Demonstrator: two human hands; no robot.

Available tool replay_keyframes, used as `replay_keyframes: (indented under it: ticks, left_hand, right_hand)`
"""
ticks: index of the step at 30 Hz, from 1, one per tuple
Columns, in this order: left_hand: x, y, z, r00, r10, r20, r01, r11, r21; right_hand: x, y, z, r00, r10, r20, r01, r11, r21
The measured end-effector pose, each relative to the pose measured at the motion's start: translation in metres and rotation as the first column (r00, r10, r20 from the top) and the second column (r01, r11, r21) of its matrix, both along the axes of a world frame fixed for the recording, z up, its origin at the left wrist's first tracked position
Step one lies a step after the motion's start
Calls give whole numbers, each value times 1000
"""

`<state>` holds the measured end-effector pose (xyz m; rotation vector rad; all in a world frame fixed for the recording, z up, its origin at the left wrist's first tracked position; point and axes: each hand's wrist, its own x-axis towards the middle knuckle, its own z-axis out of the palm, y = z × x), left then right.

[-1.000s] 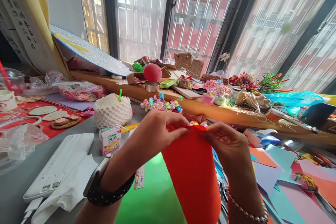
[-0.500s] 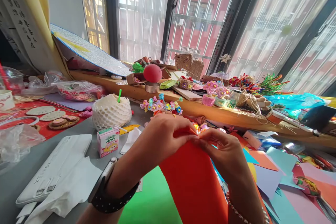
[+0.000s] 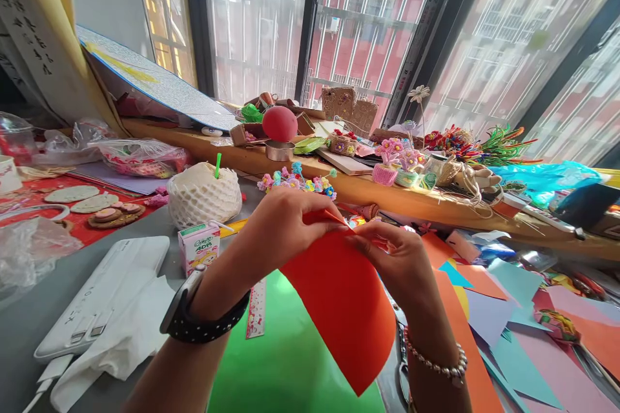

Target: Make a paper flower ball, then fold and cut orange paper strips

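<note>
A sheet of red-orange paper (image 3: pixel 346 306) hangs from both my hands, its upper edge pinched and slightly folded over, its lower corner dangling. My left hand (image 3: pixel 290 222), with a dark watch strap at the wrist, closes on the top edge from the left. Right beside it, my right hand (image 3: pixel 390 248) pinches the same edge between thumb and fingers; a beaded bracelet circles that wrist. Beneath the paper lies a green sheet (image 3: pixel 276 361). On its left side rests a small patterned ruler (image 3: pixel 256 310). Scissors (image 3: pixel 403 361) are partly hidden by my right forearm.
At left are a white power bank (image 3: pixel 106 290), a crumpled tissue (image 3: pixel 128 329), a small drink carton (image 3: pixel 198 248) and a netted coconut (image 3: pixel 206 197). Coloured paper pieces (image 3: pixel 523 361) cover the right side. Craft flowers and a red ball (image 3: pixel 279 124) stand on the sill.
Both hands have risen slightly with the red-orange paper. Its lower corner has swung up into view, uncovering more of the green sheet, the ruler and the scissors.
</note>
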<state>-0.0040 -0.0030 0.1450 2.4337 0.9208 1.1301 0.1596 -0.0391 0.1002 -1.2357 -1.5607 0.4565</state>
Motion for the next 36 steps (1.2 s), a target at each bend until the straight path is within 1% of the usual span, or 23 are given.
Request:
replay_keyframes:
  ticks: [2, 6, 10, 13, 15, 17, 19, 20, 22, 24, 27, 32, 36]
  left_hand:
    - [-1, 2, -1, 999, 43, 14, -43, 999, 19]
    - [-4, 6, -2, 987, 150, 56, -153, 987, 47]
    - [-4, 9, -4, 985, 161, 59, -164, 985, 59]
    - [-7, 11, -3, 985, 171, -27, -169, 983, 73]
    - [-10, 10, -1, 972, 209, -110, -197, 974, 110]
    - [-12, 6, -1, 937, 286, -199, -253, 951, 179]
    - [-11, 1, -1, 885, 356, -302, -283, 924, 258]
    - [-9, -2, -2, 857, 370, -360, -274, 917, 289]
    - [-4, -5, -4, 811, 356, -464, -222, 922, 319]
    - [-1, -6, -5, 788, 340, -513, -182, 925, 334]
    - [-3, -3, -5, 791, 342, -507, -166, 918, 361]
    - [-10, 0, -2, 795, 348, -496, -168, 913, 371]
    - [0, -5, -7, 764, 417, -493, -169, 866, 471]
  right_hand:
    - [3, 5, -4, 1000, 14, -10, -14, 1000, -6]
    - [8, 13, -11, 1000, -1, -3, 1, 1000, -6]
    - [11, 16, -12, 1000, -4, 2, 4, 1000, -12]
    - [9, 15, -11, 998, -31, 60, 31, 1000, -4]
    - [7, 14, -10, 991, -57, 122, 56, 998, 13]
    - [3, 13, -9, 977, -85, 193, 79, 996, 37]
    - [-1, 12, -8, 958, -104, 266, 92, 994, 56]
    - [-3, 11, -7, 949, -111, 295, 96, 993, 66]
    - [-6, 9, -6, 932, -121, 340, 97, 991, 87]
    - [-7, 8, -5, 923, -121, 366, 87, 990, 109]
    - [-5, 8, -5, 918, -98, 385, 58, 992, 115]
    - [0, 10, -7, 898, -74, 433, 34, 994, 100]
    - [-5, 10, -10, 838, -132, 529, 74, 989, 130]
